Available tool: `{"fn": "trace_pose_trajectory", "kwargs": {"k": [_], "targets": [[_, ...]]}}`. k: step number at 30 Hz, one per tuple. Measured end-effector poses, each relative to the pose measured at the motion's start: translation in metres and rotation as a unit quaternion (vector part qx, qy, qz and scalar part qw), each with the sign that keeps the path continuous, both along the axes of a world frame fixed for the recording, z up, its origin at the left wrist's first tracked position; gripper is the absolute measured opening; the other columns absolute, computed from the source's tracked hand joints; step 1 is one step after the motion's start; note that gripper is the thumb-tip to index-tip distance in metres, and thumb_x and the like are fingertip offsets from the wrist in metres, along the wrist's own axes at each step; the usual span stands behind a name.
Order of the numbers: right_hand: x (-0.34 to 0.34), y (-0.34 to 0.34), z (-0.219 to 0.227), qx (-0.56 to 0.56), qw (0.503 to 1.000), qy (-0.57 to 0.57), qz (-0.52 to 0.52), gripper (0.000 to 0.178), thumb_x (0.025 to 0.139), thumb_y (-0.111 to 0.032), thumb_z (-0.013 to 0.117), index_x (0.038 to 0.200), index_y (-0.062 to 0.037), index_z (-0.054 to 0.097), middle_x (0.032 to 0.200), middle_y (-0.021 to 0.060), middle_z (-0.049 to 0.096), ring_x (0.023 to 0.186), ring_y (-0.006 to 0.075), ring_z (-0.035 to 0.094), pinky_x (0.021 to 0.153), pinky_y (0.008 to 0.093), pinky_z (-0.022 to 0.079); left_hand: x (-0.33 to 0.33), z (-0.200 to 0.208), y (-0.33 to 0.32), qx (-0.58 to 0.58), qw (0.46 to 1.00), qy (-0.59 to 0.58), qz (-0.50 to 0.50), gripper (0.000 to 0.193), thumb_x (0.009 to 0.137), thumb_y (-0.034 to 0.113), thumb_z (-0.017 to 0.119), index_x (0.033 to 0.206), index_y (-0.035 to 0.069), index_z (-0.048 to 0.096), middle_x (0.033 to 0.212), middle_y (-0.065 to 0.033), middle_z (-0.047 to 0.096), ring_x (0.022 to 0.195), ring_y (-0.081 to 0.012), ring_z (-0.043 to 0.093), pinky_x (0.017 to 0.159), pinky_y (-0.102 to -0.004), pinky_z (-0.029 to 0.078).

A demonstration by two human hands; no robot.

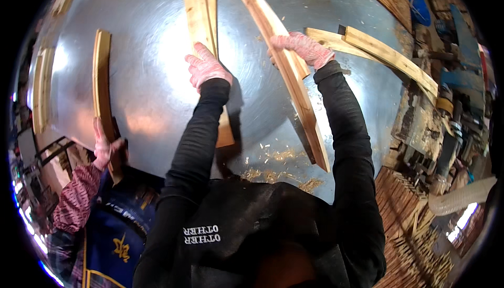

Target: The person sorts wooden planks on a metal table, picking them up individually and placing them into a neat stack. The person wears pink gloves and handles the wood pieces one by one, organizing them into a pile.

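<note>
My right hand [304, 49], in a pinkish glove, is closed around a long wooden board [294, 86] that slants across the metal table [152, 83]. Its fingers wrap over the board, and a shorter piece of wood shows beside it. My left hand [206, 67], gloved alike, is on a pale wooden board [198, 10] with its fingers bent over the edge. A second strip of wood [212, 4] lies against that board, and a lower end of wood [224, 135] shows past my left forearm. The underside of both grips is hidden.
At left a co-worker's gloved hand [104, 144] touches an upright-lying board [101, 73]. Two overlapping boards [388, 54] reach the table's right edge beside machinery [430, 120]. Wood shavings [278, 175] lie near me. Stacked wood strips [401, 204] and a ribbed hose [462, 196] stand lower right.
</note>
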State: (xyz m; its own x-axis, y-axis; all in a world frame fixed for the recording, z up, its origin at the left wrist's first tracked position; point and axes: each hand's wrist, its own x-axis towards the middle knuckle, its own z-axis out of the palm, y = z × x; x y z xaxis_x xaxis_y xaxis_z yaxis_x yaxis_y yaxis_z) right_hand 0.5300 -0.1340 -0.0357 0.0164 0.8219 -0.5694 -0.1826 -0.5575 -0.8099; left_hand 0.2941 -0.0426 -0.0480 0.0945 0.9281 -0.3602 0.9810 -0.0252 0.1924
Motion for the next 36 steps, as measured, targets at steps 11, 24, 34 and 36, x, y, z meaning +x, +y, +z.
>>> {"fn": "trace_pose_trajectory", "kwargs": {"k": [11, 24, 34, 36], "targets": [[-0.142, 0.079, -0.013, 0.024, 0.944, -0.329, 0.017, 0.077, 0.091, -0.066, 0.044, 0.120, 0.0035, 0.058, 0.116, 0.0270, 0.062, 0.115, 0.0414, 0.056, 0.099, 0.0428, 0.043, -0.118, -0.002, -0.069, -0.182, 0.959, -0.207, -0.074, 0.127, 0.063, 0.037, 0.085, 0.150, -0.006, 0.004, 0.146, -0.0288, 0.030, 0.132, -0.0358, 0.038, 0.108, -0.0378, 0.036], [-0.252, -0.065, 0.010, 0.044, 0.899, -0.321, 0.295, 0.091, 0.090, -0.063, 0.045, 0.144, 0.0082, 0.028, 0.069, 0.0150, 0.062, 0.066, 0.0277, 0.065, 0.057, 0.0425, 0.051, -0.141, -0.034, -0.016, -0.015, 0.953, -0.302, -0.022, 0.103, 0.077, 0.042, 0.076, 0.147, -0.007, 0.018, 0.139, -0.0279, 0.043, 0.126, -0.0371, 0.046, 0.105, -0.0395, 0.039], [0.111, -0.004, 0.007, -0.092, 0.655, -0.741, 0.114, 0.087, 0.071, -0.056, 0.072, 0.137, -0.0075, 0.045, 0.130, 0.0177, 0.054, 0.125, 0.0328, 0.049, 0.102, 0.0490, 0.038, -0.146, 0.034, 0.026, 0.020, 0.993, -0.094, -0.061, 0.092, 0.076, 0.031, 0.072, 0.150, 0.009, 0.021, 0.122, -0.0265, 0.059, 0.106, -0.0386, 0.063, 0.089, -0.0429, 0.050], [0.102, 0.034, 0.025, -0.078, 0.663, -0.718, 0.197, 0.076, 0.071, -0.050, 0.074, 0.130, -0.0073, 0.050, 0.120, 0.0162, 0.060, 0.115, 0.0324, 0.056, 0.094, 0.0440, 0.046, -0.191, 0.011, 0.024, 0.055, 0.993, -0.102, -0.026, 0.098, 0.075, 0.032, 0.073, 0.152, 0.010, 0.017, 0.125, -0.0253, 0.059, 0.108, -0.0380, 0.062, 0.090, -0.0433, 0.049]]}}
